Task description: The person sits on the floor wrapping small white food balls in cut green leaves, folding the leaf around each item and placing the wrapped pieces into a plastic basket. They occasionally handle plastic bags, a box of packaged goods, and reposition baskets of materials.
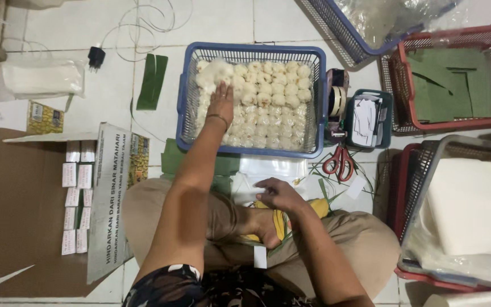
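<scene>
Head view, looking down on a person seated cross-legged on a white tiled floor.

Left hand (220,103) reaches far into a blue plastic basket (188,96), fingers bent down onto the round white cakes (274,91) at the basket's far left corner; whether it grips one cannot be told.

Right hand (277,193) lies near, above the lap, fingers pinched together on a small white paper slip (246,196), just on the near side of a clear plastic sheet (274,167).

Right of the sheet lie red-handled scissors (339,161). Further right, a small teal tub (385,113) of paper slips. A red basket (404,108) at far right holds cut green leaves (447,85). At left, an open cardboard box (24,216) with small white packets (75,199).
</scene>
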A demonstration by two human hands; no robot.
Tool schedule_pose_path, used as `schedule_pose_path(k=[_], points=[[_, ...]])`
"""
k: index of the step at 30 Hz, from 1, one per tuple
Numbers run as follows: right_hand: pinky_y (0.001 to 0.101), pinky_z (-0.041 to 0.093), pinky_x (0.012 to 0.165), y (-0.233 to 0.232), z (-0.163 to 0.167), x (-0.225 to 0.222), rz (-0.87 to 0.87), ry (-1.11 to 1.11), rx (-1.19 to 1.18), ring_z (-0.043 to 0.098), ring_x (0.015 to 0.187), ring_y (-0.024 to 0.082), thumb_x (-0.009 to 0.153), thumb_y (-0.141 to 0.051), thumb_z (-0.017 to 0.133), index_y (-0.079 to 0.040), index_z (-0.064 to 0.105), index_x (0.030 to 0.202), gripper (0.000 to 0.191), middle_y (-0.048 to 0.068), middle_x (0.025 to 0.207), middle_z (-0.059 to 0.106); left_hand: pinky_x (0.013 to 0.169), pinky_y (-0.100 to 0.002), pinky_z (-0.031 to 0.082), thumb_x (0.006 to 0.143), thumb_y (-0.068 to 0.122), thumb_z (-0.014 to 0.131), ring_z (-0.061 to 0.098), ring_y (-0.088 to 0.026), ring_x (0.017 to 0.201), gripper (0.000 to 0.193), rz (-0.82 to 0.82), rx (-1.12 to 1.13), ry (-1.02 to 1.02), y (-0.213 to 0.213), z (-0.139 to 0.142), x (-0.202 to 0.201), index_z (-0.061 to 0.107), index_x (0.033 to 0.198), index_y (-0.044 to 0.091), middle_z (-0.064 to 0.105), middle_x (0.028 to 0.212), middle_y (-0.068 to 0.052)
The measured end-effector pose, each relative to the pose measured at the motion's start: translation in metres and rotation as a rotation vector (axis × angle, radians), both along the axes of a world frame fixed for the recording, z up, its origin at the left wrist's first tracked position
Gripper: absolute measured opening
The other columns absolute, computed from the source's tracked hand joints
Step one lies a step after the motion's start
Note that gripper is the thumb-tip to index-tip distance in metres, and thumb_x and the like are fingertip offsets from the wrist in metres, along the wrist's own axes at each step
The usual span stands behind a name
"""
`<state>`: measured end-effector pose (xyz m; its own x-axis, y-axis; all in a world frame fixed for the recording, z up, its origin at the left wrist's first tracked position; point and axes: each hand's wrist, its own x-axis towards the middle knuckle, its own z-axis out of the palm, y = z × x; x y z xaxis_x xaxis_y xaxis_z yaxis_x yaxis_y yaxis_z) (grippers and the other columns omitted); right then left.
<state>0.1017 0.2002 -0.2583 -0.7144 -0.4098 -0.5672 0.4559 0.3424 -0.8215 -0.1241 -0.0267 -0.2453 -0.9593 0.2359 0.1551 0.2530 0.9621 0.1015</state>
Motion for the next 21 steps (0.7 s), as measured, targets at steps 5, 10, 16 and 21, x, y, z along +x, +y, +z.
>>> schedule_pose_path(k=[5, 10, 16, 21], points=[[0.0303, 0.053, 0.069, 0.002, -0.011, -0.003, 0.040, 0.095, 0.054, 0.062, 0.076, 0.014, 0.082, -0.027, 0.081, -0.009, 0.072, 0.125, 0.048, 0.006, 0.085, 0.069, 0.115, -0.048, 0.035, 0.093, 0.005, 0.051, 0.045, -0.038, 0.137, 0.052, 0.046, -0.148, -0.108, 0.008, -0.006, 0.001, 0.049, 0.144, -0.003, 0.047, 0.148, -0.021], [0.0293, 0.054, 0.071, 0.002, -0.015, -0.002, 0.043, 0.077, 0.028, 0.065, 0.080, 0.013, 0.083, -0.028, 0.081, -0.009, 0.070, 0.127, 0.049, 0.004, 0.088, 0.070, 0.103, -0.044, 0.051, 0.095, 0.009, 0.059, 0.056, -0.034, 0.126, 0.033, 0.065, -0.096, -0.250, 0.003, 0.010, -0.018, 0.064, 0.127, 0.002, 0.059, 0.136, -0.016], [0.0294, 0.049, 0.059, 0.003, -0.019, 0.000, -0.003, 0.005, -0.032, 0.060, 0.069, 0.012, 0.085, -0.023, 0.079, -0.005, 0.069, 0.127, 0.047, 0.005, 0.082, 0.067, 0.098, -0.045, 0.052, 0.088, 0.018, 0.069, 0.063, -0.036, 0.116, 0.029, 0.052, -0.002, -0.451, -0.011, 0.014, -0.003, 0.072, 0.113, 0.005, 0.066, 0.125, -0.019], [0.0324, 0.042, 0.056, -0.002, -0.018, 0.008, -0.108, -0.055, -0.117, 0.052, 0.067, 0.016, 0.088, -0.016, 0.077, -0.004, 0.070, 0.126, 0.040, 0.008, 0.082, 0.063, 0.095, -0.043, 0.054, 0.089, 0.024, 0.076, 0.066, -0.035, 0.107, 0.030, -0.099, -0.006, -0.523, -0.036, 0.021, 0.041, 0.074, 0.111, 0.004, 0.070, 0.114, -0.021]])
